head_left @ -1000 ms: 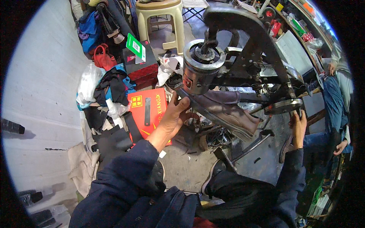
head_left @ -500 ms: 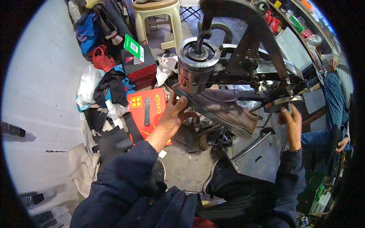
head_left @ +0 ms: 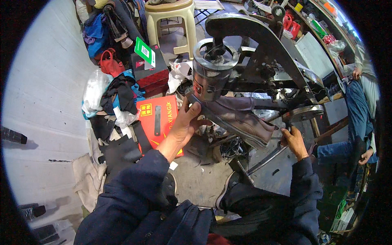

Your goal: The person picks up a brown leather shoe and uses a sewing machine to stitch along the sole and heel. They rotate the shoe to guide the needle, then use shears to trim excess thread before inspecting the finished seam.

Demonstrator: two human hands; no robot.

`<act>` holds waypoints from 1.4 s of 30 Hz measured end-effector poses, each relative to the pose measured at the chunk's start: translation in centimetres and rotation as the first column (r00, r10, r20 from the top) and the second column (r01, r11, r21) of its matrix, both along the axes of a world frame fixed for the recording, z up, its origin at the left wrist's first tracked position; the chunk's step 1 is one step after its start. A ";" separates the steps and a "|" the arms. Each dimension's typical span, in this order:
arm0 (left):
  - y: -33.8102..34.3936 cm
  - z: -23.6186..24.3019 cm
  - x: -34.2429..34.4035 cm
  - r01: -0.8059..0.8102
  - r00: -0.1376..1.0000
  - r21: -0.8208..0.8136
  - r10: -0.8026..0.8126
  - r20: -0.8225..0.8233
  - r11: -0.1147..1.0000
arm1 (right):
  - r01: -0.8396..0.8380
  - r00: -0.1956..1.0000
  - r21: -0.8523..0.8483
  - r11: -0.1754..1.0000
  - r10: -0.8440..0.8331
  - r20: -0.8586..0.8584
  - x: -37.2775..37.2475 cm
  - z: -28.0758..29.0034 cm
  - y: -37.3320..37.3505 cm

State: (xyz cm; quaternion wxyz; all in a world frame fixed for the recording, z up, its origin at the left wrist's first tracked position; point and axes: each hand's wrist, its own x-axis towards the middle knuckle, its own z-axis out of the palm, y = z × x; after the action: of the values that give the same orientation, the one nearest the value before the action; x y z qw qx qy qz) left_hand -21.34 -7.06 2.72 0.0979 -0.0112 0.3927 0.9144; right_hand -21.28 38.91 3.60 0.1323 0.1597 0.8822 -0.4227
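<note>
A dark brown shoe sits tilted in a black, hand-cranked shoe-stitching machine, one end beneath the machine's round metal head. My left hand grips that end of the shoe, with the thumb along the edge of the sole. On the right, my right hand is closed round the crank handle below the machine's metal wheel. The stitching point under the head is hidden.
An orange-red box lid and dark scraps lie at the left. Behind them are a dark red box and a cream stool. Another person's jeans-clad leg is at the far right. A metal bar slants below the shoe.
My right hand has swung left and down, and the wheel's handle has turned with it. The machine's curved top arm sits lower. My left hand keeps its place on the shoe.
</note>
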 end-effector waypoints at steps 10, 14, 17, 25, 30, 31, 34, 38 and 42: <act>-0.3 -0.1 -0.1 0.054 0.997 0.018 -0.055 0.061 0.998 | 0.140 0.757 -0.064 0.988 -0.148 -0.636 -1.1 7.4 4.2; -0.2 0.2 0.0 0.030 0.999 0.010 -0.030 0.042 1.000 | 0.291 0.812 0.151 0.945 -0.160 -0.561 -2.6 0.6 9.7; -0.1 0.4 0.0 0.020 1.000 0.013 -0.020 0.011 1.000 | 0.081 0.962 0.288 0.954 0.001 -0.273 -1.9 -2.6 7.6; 0.1 0.5 0.1 0.004 0.999 -0.006 -0.004 0.050 1.000 | -0.015 0.928 -0.032 0.999 0.002 -0.372 0.6 6.7 -3.1; -0.1 0.7 0.1 0.022 0.994 -0.004 -0.021 0.103 1.000 | 0.177 0.819 -0.090 0.980 -0.197 -0.538 -1.1 8.4 4.1; -0.1 0.7 0.1 0.028 0.996 0.004 -0.028 0.084 1.000 | 0.173 0.761 -0.085 0.981 -0.188 -0.620 -1.5 6.6 5.6; -0.2 0.8 0.1 0.025 0.998 0.005 -0.026 0.065 1.000 | 0.230 0.774 0.192 0.954 -0.060 -0.630 -2.8 1.9 10.2; -0.2 0.7 0.2 0.004 0.998 -0.003 -0.004 0.057 1.000 | 0.169 0.942 0.135 0.976 -0.120 -0.312 -2.0 -3.7 8.9; -0.1 0.7 0.0 0.002 0.996 -0.010 -0.001 0.084 1.000 | 0.006 0.999 -0.142 0.990 -0.011 -0.034 -0.2 -1.2 0.9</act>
State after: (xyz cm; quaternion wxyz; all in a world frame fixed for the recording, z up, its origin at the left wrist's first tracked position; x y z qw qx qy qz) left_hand -21.29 -7.15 3.38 0.1151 -0.0497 0.3929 0.9110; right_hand -21.47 39.76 2.42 0.1262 0.1461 0.8514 -0.4877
